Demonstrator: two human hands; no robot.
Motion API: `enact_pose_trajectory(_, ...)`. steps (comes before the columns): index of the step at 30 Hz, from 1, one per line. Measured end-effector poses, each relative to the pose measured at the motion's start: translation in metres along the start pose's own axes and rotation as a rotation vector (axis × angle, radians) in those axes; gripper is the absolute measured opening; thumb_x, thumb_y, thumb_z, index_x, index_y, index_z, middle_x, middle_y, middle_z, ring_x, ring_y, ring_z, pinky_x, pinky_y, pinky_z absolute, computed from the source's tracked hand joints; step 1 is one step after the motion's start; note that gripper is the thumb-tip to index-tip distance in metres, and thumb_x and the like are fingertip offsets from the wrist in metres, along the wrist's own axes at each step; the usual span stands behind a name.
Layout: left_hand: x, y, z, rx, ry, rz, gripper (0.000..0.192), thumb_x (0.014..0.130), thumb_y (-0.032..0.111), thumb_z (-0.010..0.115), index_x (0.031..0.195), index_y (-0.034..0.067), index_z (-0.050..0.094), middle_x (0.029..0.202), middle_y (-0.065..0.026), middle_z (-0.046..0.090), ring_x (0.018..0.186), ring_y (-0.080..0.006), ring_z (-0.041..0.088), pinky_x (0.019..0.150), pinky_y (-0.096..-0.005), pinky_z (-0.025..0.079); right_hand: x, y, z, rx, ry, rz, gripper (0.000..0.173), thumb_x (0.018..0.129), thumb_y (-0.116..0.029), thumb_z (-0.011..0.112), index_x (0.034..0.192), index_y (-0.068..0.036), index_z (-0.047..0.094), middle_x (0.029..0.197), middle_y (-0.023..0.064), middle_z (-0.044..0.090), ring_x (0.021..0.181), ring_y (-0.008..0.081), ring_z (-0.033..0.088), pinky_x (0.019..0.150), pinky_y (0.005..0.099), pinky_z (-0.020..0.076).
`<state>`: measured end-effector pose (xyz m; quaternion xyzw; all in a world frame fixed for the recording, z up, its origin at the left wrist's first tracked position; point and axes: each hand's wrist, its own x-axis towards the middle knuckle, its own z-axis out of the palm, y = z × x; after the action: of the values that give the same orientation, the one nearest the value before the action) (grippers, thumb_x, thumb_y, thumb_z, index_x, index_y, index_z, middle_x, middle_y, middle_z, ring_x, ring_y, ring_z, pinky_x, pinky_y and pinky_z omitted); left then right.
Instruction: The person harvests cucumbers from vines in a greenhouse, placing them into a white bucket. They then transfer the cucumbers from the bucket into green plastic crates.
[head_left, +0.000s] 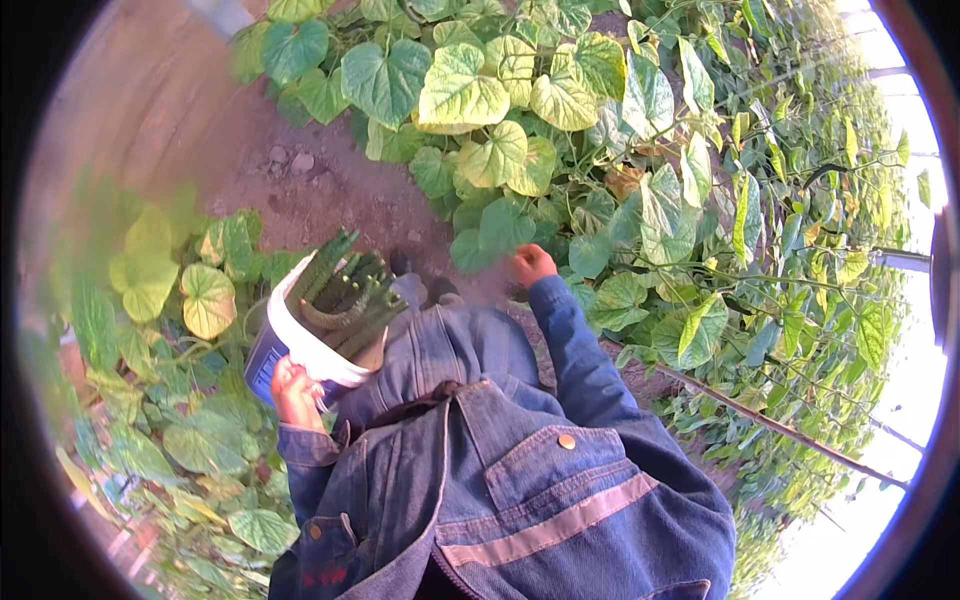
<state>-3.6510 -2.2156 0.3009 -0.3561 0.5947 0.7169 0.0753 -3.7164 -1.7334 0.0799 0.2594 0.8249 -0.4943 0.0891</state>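
My left hand (297, 390) grips the rim edge of a white and blue plastic bucket (309, 349), which tilts at my left side. Several spiny green cucumbers (341, 296) fill it, their ends poking above the rim. My right hand (534, 264) is low in front of me on the right, its fingers curled beside broad cucumber leaves (504, 225). Blur and foliage hide its fingertips, so I cannot see whether anything is in them.
Cucumber vines (660, 210) crowd the right side, and more plants (202, 435) grow on the left. Between them runs a bare soil path (330, 187) with small clods. A thin pole (780, 427) slants through the right-hand foliage.
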Motion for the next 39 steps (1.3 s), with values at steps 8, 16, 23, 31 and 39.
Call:
enact_pose_trajectory(8, 0.050, 0.024, 0.014, 0.087, -0.047, -0.051, 0.022, 0.082, 0.002, 0.053, 0.103, 0.003, 0.055, 0.072, -0.0014, 0.050, 0.055, -0.0101, 0.046, 0.051, -0.0252, 0.039, 0.059, -0.006, 0.002, 0.325, 0.111, 0.307, 0.032, 0.090, -0.011, 0.062, 0.120, 0.001, 0.060, 0.091, 0.0156, 0.070, 0.077, 0.0232, 0.071, 0.063, 0.0375, 0.0568)
enact_pose_trajectory(16, 0.064, 0.017, 0.027, 0.213, -0.081, -0.124, 0.025, 0.075, -0.002, 0.052, 0.099, 0.003, 0.053, 0.077, -0.0025, 0.050, 0.058, -0.0108, 0.046, 0.054, -0.0252, 0.038, 0.188, 0.043, 0.003, 0.677, 0.149, 0.540, 0.034, 0.098, -0.010, 0.057, 0.129, 0.001, 0.050, 0.098, 0.0148, 0.066, 0.076, 0.0290, 0.070, 0.058, 0.0398, 0.0580)
enact_pose_trajectory(23, 0.069, -0.015, 0.046, 0.324, -0.057, -0.164, 0.023, 0.075, -0.001, 0.053, 0.096, 0.003, 0.048, 0.082, -0.0032, 0.049, 0.067, -0.0113, 0.047, 0.058, -0.0242, 0.041, 0.295, 0.106, 0.007, 0.322, 0.342, 0.488, 0.047, 0.098, -0.019, 0.058, 0.135, 0.005, 0.041, 0.097, 0.0177, 0.065, 0.067, 0.0260, 0.069, 0.051, 0.0377, 0.0571)
enact_pose_trajectory(31, 0.063, -0.028, 0.067, 0.305, -0.006, -0.134, 0.023, 0.068, 0.005, 0.045, 0.090, 0.003, 0.043, 0.075, -0.0067, 0.046, 0.064, -0.0149, 0.044, 0.060, -0.0254, 0.039, 0.346, 0.108, -0.052, 1.008, 0.515, 0.811, 0.056, 0.093, -0.057, 0.057, 0.129, -0.014, 0.052, 0.113, 0.0224, 0.062, 0.093, 0.0344, 0.069, 0.069, 0.0468, 0.0565)
enact_pose_trajectory(39, 0.073, -0.021, 0.067, 0.305, -0.020, -0.156, 0.030, 0.063, 0.001, 0.047, 0.093, 0.001, 0.045, 0.079, -0.0074, 0.047, 0.066, -0.0172, 0.047, 0.060, -0.0270, 0.042, 0.307, 0.153, -0.094, 1.096, 0.465, 0.625, 0.036, 0.094, -0.039, 0.054, 0.112, -0.008, 0.061, 0.099, 0.0119, 0.064, 0.086, 0.0283, 0.067, 0.069, 0.0431, 0.0538)
